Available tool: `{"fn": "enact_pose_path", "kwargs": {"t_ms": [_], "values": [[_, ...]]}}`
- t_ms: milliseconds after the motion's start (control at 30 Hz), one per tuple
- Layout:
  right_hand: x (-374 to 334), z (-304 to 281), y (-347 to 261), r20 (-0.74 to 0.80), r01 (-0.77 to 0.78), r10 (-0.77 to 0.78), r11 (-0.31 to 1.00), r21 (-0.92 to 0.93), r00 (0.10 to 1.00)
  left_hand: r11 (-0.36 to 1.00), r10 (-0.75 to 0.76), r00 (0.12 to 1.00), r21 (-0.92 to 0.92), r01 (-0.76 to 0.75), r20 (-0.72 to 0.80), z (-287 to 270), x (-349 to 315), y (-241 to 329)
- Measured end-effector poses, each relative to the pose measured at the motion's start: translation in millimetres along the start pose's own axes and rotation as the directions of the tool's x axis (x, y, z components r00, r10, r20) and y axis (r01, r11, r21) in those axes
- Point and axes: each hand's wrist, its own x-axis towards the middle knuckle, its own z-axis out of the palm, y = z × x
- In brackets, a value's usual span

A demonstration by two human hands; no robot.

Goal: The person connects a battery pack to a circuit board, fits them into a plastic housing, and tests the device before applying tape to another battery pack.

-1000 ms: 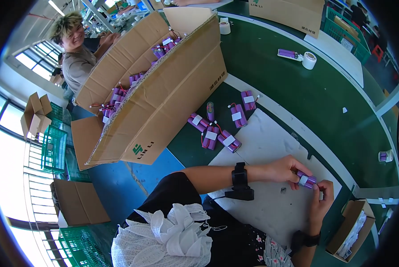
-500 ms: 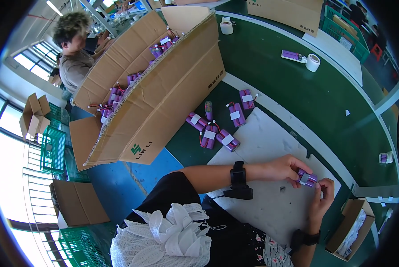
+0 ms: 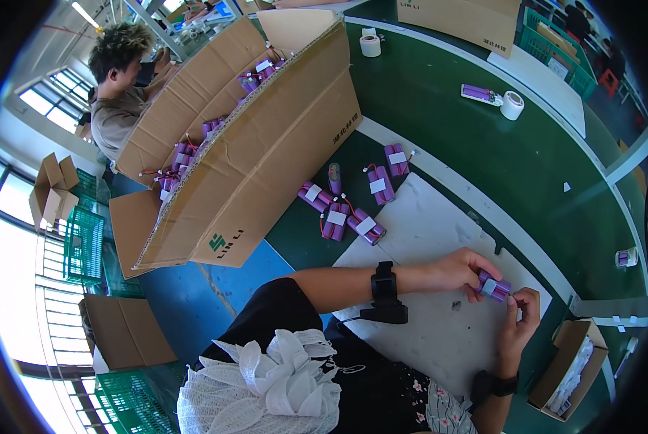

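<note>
My left hand (image 3: 460, 269) and my right hand (image 3: 521, 320) both grip one purple battery pack (image 3: 493, 286) with a white label, held just above a white foam mat (image 3: 440, 224). A black band sits on each wrist. Several more purple packs (image 3: 350, 211) with white labels and thin wires lie loose at the mat's far left corner, apart from my hands.
A large open cardboard box (image 3: 266, 145) with several purple packs lies tilted on the green table (image 3: 483, 159). Another person (image 3: 118, 79) sits behind it. Tape rolls (image 3: 513, 105) stand at the back, a small open box (image 3: 564, 369) at the right, green crates and flat cartons at the left.
Both hands stay on the purple pack with only small finger shifts. The person behind the big box has bent their head lower.
</note>
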Motion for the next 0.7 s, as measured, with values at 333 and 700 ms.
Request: {"fn": "enact_pose_path", "kwargs": {"t_ms": [333,700], "values": [[1.4,0.1,-0.4,0.036,-0.04,0.04,0.999,-0.01,0.999,0.999,-0.017,1.0,0.032,0.018,-0.021,1.3,-0.1,2.1],[0.6,-0.6,-1.4,0.064,-0.08,0.08,0.997,-0.005,0.995,0.994,0.03,0.999,0.109,-0.027,-0.029,4.7,1.3,0.0]]}}
